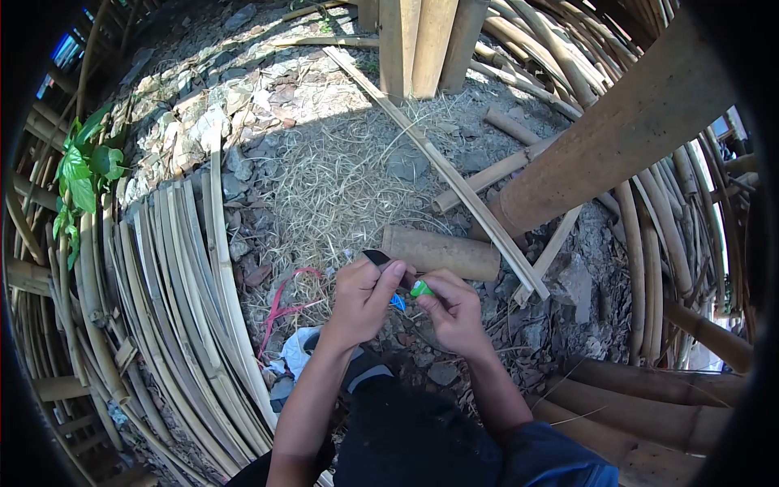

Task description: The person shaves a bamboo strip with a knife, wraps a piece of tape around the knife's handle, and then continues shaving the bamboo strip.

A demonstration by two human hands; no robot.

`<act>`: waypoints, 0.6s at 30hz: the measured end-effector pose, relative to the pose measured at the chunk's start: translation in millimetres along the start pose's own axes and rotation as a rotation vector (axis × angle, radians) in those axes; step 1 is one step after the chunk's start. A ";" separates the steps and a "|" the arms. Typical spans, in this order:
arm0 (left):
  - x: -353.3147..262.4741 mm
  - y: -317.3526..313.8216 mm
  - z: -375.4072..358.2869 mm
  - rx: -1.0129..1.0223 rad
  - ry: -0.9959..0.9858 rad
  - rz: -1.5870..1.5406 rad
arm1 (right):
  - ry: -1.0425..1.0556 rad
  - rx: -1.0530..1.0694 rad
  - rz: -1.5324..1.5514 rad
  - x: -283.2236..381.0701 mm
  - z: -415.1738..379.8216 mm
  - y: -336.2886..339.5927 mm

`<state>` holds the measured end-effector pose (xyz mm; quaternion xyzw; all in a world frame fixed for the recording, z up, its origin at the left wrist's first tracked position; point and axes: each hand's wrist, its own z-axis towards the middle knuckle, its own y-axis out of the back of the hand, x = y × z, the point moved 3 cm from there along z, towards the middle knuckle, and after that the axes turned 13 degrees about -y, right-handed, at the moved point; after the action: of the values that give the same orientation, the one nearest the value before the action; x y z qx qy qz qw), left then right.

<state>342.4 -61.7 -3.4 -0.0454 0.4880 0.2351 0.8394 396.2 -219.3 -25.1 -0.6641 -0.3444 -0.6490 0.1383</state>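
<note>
My left hand [365, 299] is closed around a dark, flat, blade-like piece [376, 257], whose pointed end sticks out past the knuckles. Close beside it, my right hand [454, 315] pinches a small green object [420, 289] with a whitish patch. The two hands nearly meet in front of my body. A bit of bright blue material [398, 303] shows between them, just under the left fingers. Beyond the fingertips, a short thick bamboo section [446, 252] lies on the ground.
Long split bamboo strips [174, 284] are stacked at the left. A thick bamboo pole [600, 130] slants across the right, near a long thin strip [438, 158]. Pink ribbon [280, 311] and a white bag [299, 349] lie left of my hands. Shavings [333, 183] cover the stony ground ahead.
</note>
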 end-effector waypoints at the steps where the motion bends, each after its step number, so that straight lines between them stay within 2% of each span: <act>1: 0.6 -1.2 0.9 0.006 0.000 -0.024 | -0.047 -0.093 0.128 -4.8 -4.2 -8.3; 2: -0.7 -4.3 3.4 0.007 -0.001 -0.026 | -0.091 -0.188 0.255 -7.5 -8.1 -16.1; 3: -4.1 -10.2 6.9 0.044 -0.005 -0.029 | -0.089 -0.189 0.255 -3.7 -12.6 -26.7; 5: -10.2 -10.8 11.8 0.039 -0.068 -0.016 | -0.155 -0.233 0.677 1.3 -17.1 -40.7; 6: -9.2 -10.4 10.2 0.042 -0.070 -0.010 | -0.153 -0.231 0.684 1.2 -12.4 -32.4; 8: -6.2 -9.0 -4.1 -0.083 0.005 -0.036 | -0.134 -0.104 0.399 0.6 -6.8 -13.2; 10: -6.7 -11.0 -7.3 -0.089 -0.010 -0.036 | -0.077 -0.138 0.334 -2.5 -11.0 -19.1; 12: -4.4 -12.9 -9.0 0.001 -0.001 0.048 | -0.134 -0.198 0.495 -6.7 -15.6 -26.5; 16: 6.8 -11.6 -11.5 0.070 0.093 -0.011 | -0.120 -0.183 0.438 -23.4 -9.2 -25.3; 18: 14.9 -12.7 -13.3 -0.018 -0.027 -0.040 | -0.254 -0.261 0.680 -41.2 -1.1 -19.8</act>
<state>343.5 -71.8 -24.8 -0.0593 0.4734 0.2234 0.8500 386.0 -217.1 -69.6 -0.8275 -0.0333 -0.5172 0.2160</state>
